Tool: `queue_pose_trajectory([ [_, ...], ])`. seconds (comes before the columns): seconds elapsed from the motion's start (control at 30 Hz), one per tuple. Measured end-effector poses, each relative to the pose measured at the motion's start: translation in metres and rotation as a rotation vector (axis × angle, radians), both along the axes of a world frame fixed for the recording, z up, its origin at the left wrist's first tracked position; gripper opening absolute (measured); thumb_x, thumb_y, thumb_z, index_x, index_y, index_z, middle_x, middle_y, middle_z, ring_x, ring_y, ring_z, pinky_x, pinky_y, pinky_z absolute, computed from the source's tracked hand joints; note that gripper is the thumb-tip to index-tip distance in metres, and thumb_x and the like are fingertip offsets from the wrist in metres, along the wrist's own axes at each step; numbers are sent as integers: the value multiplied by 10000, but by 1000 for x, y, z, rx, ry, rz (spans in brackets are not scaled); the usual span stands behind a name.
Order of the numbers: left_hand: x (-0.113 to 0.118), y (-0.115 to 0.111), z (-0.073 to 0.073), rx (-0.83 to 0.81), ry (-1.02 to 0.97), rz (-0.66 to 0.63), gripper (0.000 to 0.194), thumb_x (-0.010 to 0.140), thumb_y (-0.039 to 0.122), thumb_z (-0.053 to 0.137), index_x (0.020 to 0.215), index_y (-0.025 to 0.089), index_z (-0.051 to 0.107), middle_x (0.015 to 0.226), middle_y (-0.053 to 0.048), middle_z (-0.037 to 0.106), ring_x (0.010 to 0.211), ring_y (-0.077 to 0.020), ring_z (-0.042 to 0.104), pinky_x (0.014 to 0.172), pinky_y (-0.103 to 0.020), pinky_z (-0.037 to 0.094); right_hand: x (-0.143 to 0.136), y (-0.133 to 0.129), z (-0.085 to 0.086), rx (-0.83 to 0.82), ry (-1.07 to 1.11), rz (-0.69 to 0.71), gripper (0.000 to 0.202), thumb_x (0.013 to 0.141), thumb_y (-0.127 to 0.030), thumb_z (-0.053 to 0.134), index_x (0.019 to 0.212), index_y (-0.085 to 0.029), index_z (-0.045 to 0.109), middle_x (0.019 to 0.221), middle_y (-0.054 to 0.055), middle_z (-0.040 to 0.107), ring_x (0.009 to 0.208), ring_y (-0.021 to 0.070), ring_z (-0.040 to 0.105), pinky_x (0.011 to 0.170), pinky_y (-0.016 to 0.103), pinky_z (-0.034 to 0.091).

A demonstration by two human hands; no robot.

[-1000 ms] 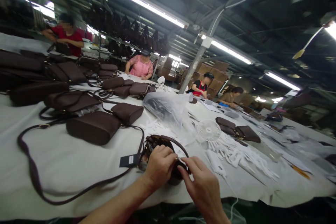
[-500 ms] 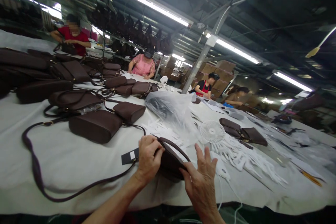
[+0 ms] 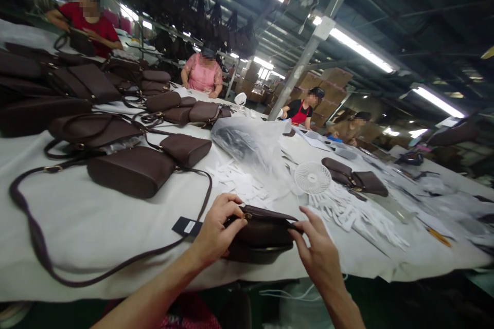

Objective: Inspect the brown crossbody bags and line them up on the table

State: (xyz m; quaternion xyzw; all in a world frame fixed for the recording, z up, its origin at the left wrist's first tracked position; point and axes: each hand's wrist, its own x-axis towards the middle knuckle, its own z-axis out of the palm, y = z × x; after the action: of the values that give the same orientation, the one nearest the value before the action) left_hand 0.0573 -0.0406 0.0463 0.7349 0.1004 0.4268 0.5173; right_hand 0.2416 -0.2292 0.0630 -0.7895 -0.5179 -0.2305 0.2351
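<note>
A dark brown handbag [image 3: 262, 236] lies at the near edge of the table between my hands. My left hand [image 3: 219, 226] is closed on the bag's upper left end, thumb and fingers pinching near a gold-coloured metal fitting [image 3: 247, 215]. At the bag's right end, my right hand [image 3: 316, 241] pinches a dark strap or tab between thumb and fingers. A black tag [image 3: 185, 227] with a white label sticks out left of my left hand. The long brown shoulder strap [image 3: 38, 247] loops over the cloth to the left.
More brown handbags [image 3: 131, 170] crowd the left side of the cloth-covered table [image 3: 96, 226]. Ahead lie a clear plastic bag [image 3: 250, 149], a small white fan [image 3: 312, 178] and white strips [image 3: 355, 221]. Yellow-handled scissors [image 3: 439, 237] rest at right. Several co-workers [image 3: 203, 72] sit beyond.
The handbag has turned so its long side and gold-coloured fitting show. Its raised handle has dropped from view. My right hand has moved right and closed its fingers on the bag's end. The view tilted down.
</note>
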Motion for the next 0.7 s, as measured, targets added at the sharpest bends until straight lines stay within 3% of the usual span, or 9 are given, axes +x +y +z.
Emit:
queue_pose_trajectory([
  [0.13, -11, 8, -4, 34, 18, -257, 209, 781, 112, 625, 961, 214, 658, 1102, -85, 608, 1016, -214, 578, 819, -327, 505, -2, 13, 13, -73, -88, -14, 228, 868, -222, 469, 963, -189, 674, 1254, 171, 557, 1178, 327, 511, 954, 527, 456],
  [0.23, -16, 15, -9, 22, 38, -446, 207, 828, 150, 604, 1016, 218, 657, 1147, -97, 617, 1003, -206, 595, 782, -312, 517, -30, 24, 18, -96, 52, 18, 292, 838, -137, 414, 932, -196, 684, 1222, 141, 564, 1173, 290, 508, 990, 501, 436],
  [0.3, -16, 16, -13, -16, 37, -488, 132, 832, 191, 618, 960, 204, 651, 1136, -104, 628, 981, -210, 602, 773, -316, 520, -55, 31, 20, -100, 158, 34, 287, 859, -159, 413, 925, -207, 689, 1291, 121, 537, 1220, 288, 482, 1026, 511, 406],
  [0.43, -6, 3, -22, -88, 2, -431, 108, 790, 224, 669, 849, 185, 588, 1039, -88, 627, 871, -183, 596, 662, -263, 499, -97, 41, 22, -20, 240, -23, 205, 896, -316, 528, 942, -213, 700, 1422, 129, 437, 1318, 342, 378, 1061, 567, 341],
  [0.57, 3, -20, -26, -17, -60, -268, 91, 784, 159, 626, 817, 191, 548, 970, -59, 580, 848, -169, 565, 672, -265, 482, -112, 45, 15, 156, 275, -166, 158, 849, -339, 633, 910, -225, 724, 1195, 133, 556, 1156, 317, 488, 995, 535, 389],
  [0.7, 7, -36, -28, 82, -103, -200, 130, 771, 141, 622, 836, 199, 526, 970, -63, 567, 912, -194, 562, 789, -320, 492, -111, 41, 1, 344, 431, -232, 170, 848, -318, 612, 907, -209, 729, 1081, 104, 575, 1037, 257, 543, 933, 433, 442],
])
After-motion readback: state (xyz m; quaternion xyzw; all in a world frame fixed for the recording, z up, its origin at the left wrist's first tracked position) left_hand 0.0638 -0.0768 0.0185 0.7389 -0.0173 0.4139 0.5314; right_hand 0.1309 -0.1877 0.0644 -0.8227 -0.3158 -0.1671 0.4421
